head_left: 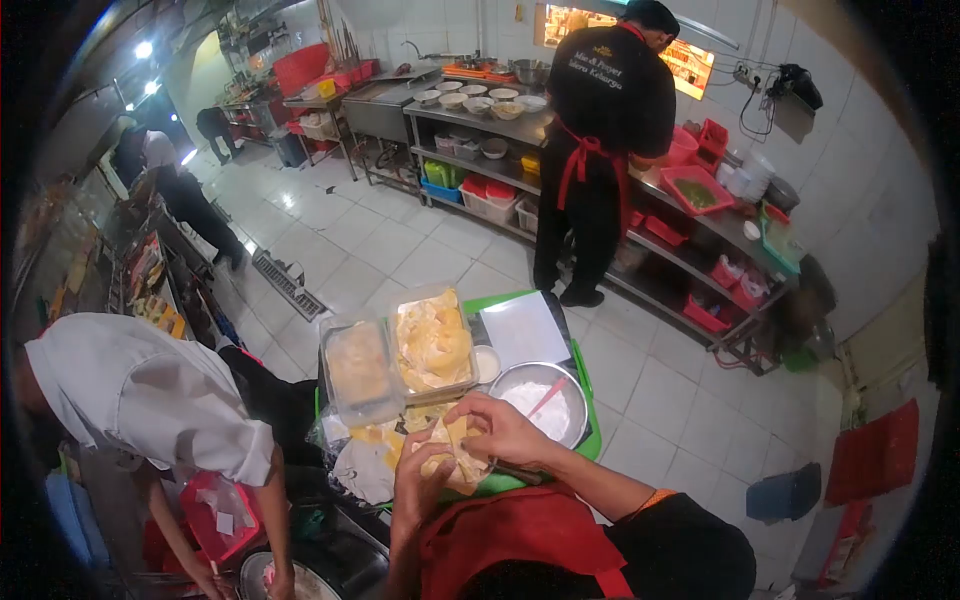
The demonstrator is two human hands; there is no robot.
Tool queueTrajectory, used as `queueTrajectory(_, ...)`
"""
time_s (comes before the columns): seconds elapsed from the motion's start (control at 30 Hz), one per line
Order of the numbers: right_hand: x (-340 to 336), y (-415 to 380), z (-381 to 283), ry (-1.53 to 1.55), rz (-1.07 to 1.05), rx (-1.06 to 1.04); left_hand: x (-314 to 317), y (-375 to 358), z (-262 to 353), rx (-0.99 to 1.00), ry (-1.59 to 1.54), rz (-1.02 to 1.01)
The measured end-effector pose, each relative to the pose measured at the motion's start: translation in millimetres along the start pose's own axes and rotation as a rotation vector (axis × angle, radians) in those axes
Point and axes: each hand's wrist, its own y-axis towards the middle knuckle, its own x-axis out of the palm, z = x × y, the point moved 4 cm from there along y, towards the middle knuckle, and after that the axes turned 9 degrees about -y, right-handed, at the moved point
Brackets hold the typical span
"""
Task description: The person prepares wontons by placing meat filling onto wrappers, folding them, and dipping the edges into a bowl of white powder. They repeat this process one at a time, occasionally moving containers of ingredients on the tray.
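A pale yellow folded wrapper (pixel 455 447) is held between both hands over the near edge of a green tray (pixel 584 385). My left hand (pixel 420 475) grips it from the left and below, while my right hand (pixel 500 432) pinches its upper right part. Beyond them stands a clear tub of yellow wrappers (pixel 432 342), with a lidded plastic container (pixel 360 370) to its left. A metal bowl of white powder (pixel 545 405) with a pink utensil lies to the right, near a small white cup (pixel 487 364) and a white sheet (pixel 523 328).
A co-worker in a white shirt (pixel 150 390) bends over a red basket (pixel 220 520) and a pan at left. Another person in black (pixel 605 110) stands at a steel counter (pixel 480 122) holding bowls. A blue bin (pixel 783 492) is on the floor at right.
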Motion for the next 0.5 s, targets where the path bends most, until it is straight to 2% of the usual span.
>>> queueTrajectory(0.13,-2.2,-1.2,3.9,0.07,-0.049,0.034,3.4,2.6,6.3,0.052,0.005,-0.058)
queueTrajectory(0.3,-2.0,-5.5,-8.0,-0.015,-0.044,-0.014,9.4,6.5,6.7,0.08,0.051,-0.045)
queueTrajectory(0.37,-5.2,-5.1,-6.4,0.023,-0.038,0.038,10.3,7.9,5.4,0.097,0.039,-0.07)
queueTrajectory(0.43,-8.6,-5.6,-4.8,0.063,-0.033,0.094,9.9,6.8,4.5,0.104,-0.021,-0.076)
queueTrajectory(0.5,-13.8,-5.8,-4.0,-0.077,0.0,0.132,9.4,5.9,2.9,-0.027,-0.256,-0.094)
